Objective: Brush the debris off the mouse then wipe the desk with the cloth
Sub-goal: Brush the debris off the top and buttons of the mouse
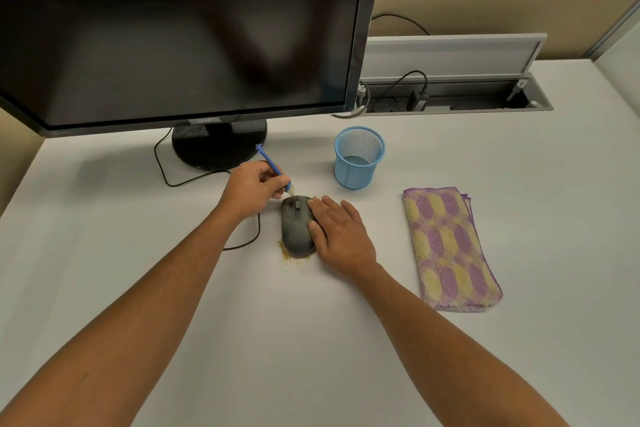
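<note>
Your left hand (252,189) is pinching the blue brush (273,166), bristles touching the mouse (296,224) front at twelve o'clock; your right hand (341,232) is lying flat, steadying it; debris (285,253) is gathering at six; the cloth (450,246) is waiting at three.

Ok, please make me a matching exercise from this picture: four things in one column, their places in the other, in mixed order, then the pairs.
1 brush
2 mouse
3 cloth
4 mesh cup

A folded, lying on the desk at the right
B under the right hand
C held by the left hand
D upright, beyond the mouse and to its right

Pairs: 1-C, 2-B, 3-A, 4-D
</note>
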Available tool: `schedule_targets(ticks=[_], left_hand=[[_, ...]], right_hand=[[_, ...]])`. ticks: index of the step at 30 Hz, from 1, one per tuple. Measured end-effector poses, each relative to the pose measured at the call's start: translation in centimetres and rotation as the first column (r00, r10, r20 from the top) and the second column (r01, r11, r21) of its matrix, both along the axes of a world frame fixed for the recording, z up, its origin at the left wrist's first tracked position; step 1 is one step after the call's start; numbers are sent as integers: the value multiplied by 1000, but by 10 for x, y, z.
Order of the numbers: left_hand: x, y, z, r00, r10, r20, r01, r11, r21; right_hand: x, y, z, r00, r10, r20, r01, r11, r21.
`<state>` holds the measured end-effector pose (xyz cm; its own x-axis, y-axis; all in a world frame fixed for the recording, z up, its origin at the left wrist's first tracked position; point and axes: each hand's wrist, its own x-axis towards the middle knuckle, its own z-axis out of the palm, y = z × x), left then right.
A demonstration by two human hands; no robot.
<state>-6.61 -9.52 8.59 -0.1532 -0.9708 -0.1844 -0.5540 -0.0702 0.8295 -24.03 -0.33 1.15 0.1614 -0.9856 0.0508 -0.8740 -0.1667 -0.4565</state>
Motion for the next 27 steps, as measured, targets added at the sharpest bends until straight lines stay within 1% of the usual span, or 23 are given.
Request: schedule_targets(ticks=[3,7,14,19,22,25,27], left_hand=[[-5,-2,-6,994,-13,104,17,999,-40],[-14,-5,-10,972,-88,217,102,993,-52],[-15,-9,-4,957,-196,213,184,980,77],[-6,-5,-4,963,-166,210,147,984,100],[-1,1,-5,975,-138,175,119,986,117],[7,6,-6,981,-145,133,121,977,174],[11,10,-4,980,-174,97,149,964,219]], right_hand=[[0,0,-1,1000,-6,-4,6,1000,-7],[1,0,0,1000,-9,7,9,1000,-20],[0,0,0,1000,0,-1,0,1000,-5],[0,0,0,1000,1,-12,-1,1000,2],[0,0,1,1000,4,-11,-4,1000,6],[0,0,1,1000,2,-5,-2,1000,10],[0,0,0,1000,6,-8,-6,1000,19]])
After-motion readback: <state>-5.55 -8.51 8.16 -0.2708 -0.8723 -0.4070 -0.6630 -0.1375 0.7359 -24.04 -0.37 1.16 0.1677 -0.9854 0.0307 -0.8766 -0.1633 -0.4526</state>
